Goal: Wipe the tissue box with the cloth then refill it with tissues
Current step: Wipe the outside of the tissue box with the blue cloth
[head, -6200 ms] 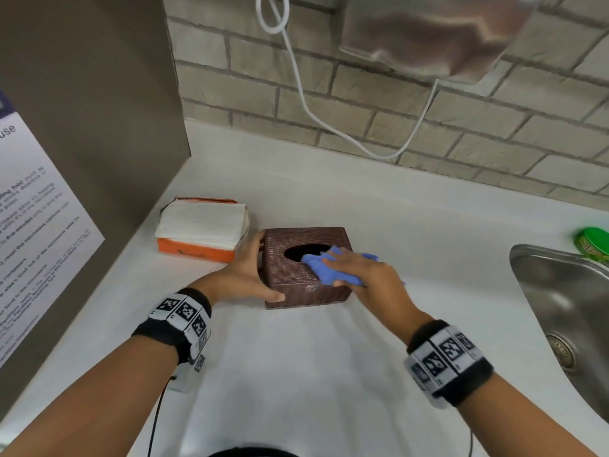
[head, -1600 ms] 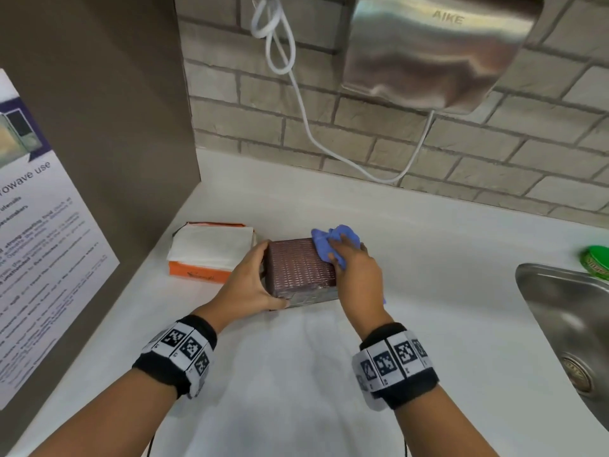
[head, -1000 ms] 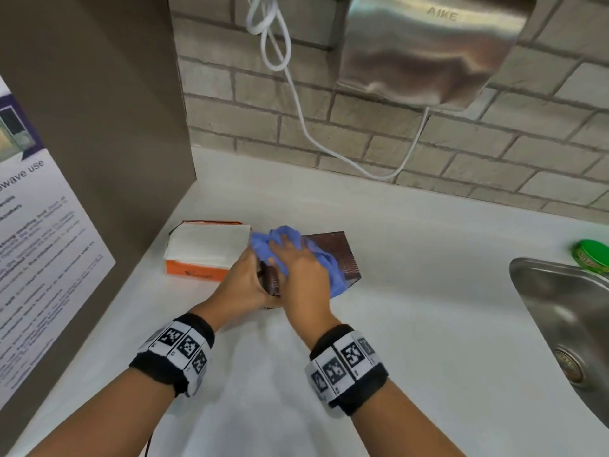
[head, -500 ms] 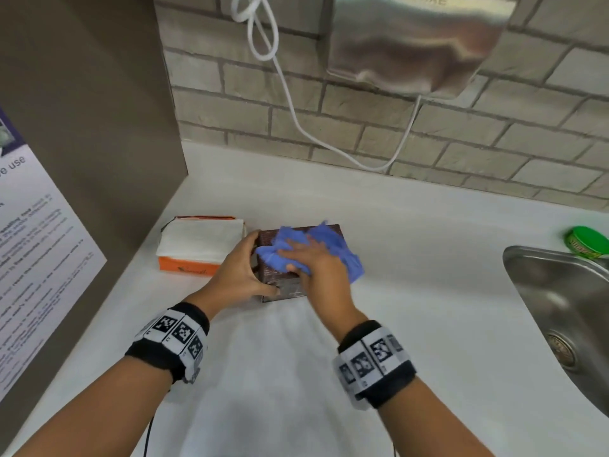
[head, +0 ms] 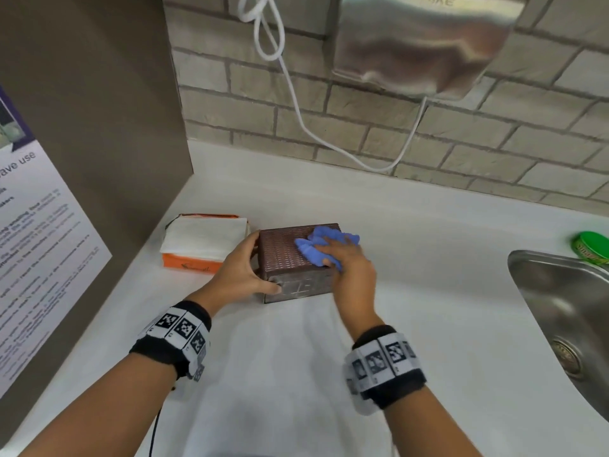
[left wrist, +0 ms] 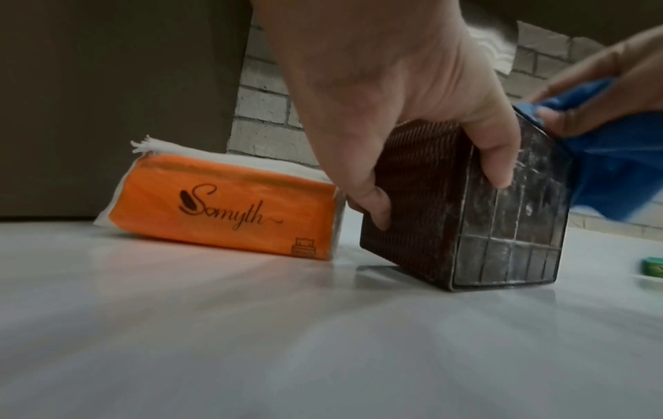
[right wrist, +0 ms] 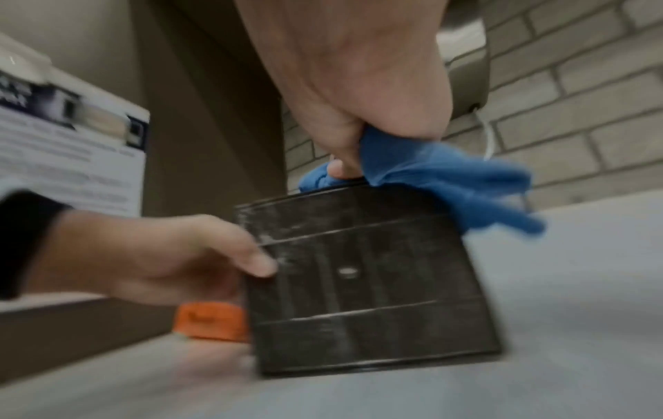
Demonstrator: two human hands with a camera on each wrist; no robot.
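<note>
The brown woven tissue box lies on its side on the white counter, its gridded base facing me. My left hand grips its left end, with the thumb on the base and the fingers on the woven side. My right hand holds the bunched blue cloth against the right part of the box's upper face. In the right wrist view, fingers pinch the cloth at the box's top edge. The orange tissue pack, with white tissues showing on top, lies just left of the box.
A steel sink is sunk into the counter at the right, with a green lid behind it. A hand dryer and its white cable hang on the brick wall. A brown side panel with a poster bounds the left.
My right hand has slid the cloth from the left part of the box's upper face to the right part. The left hand keeps its grip on the box.
</note>
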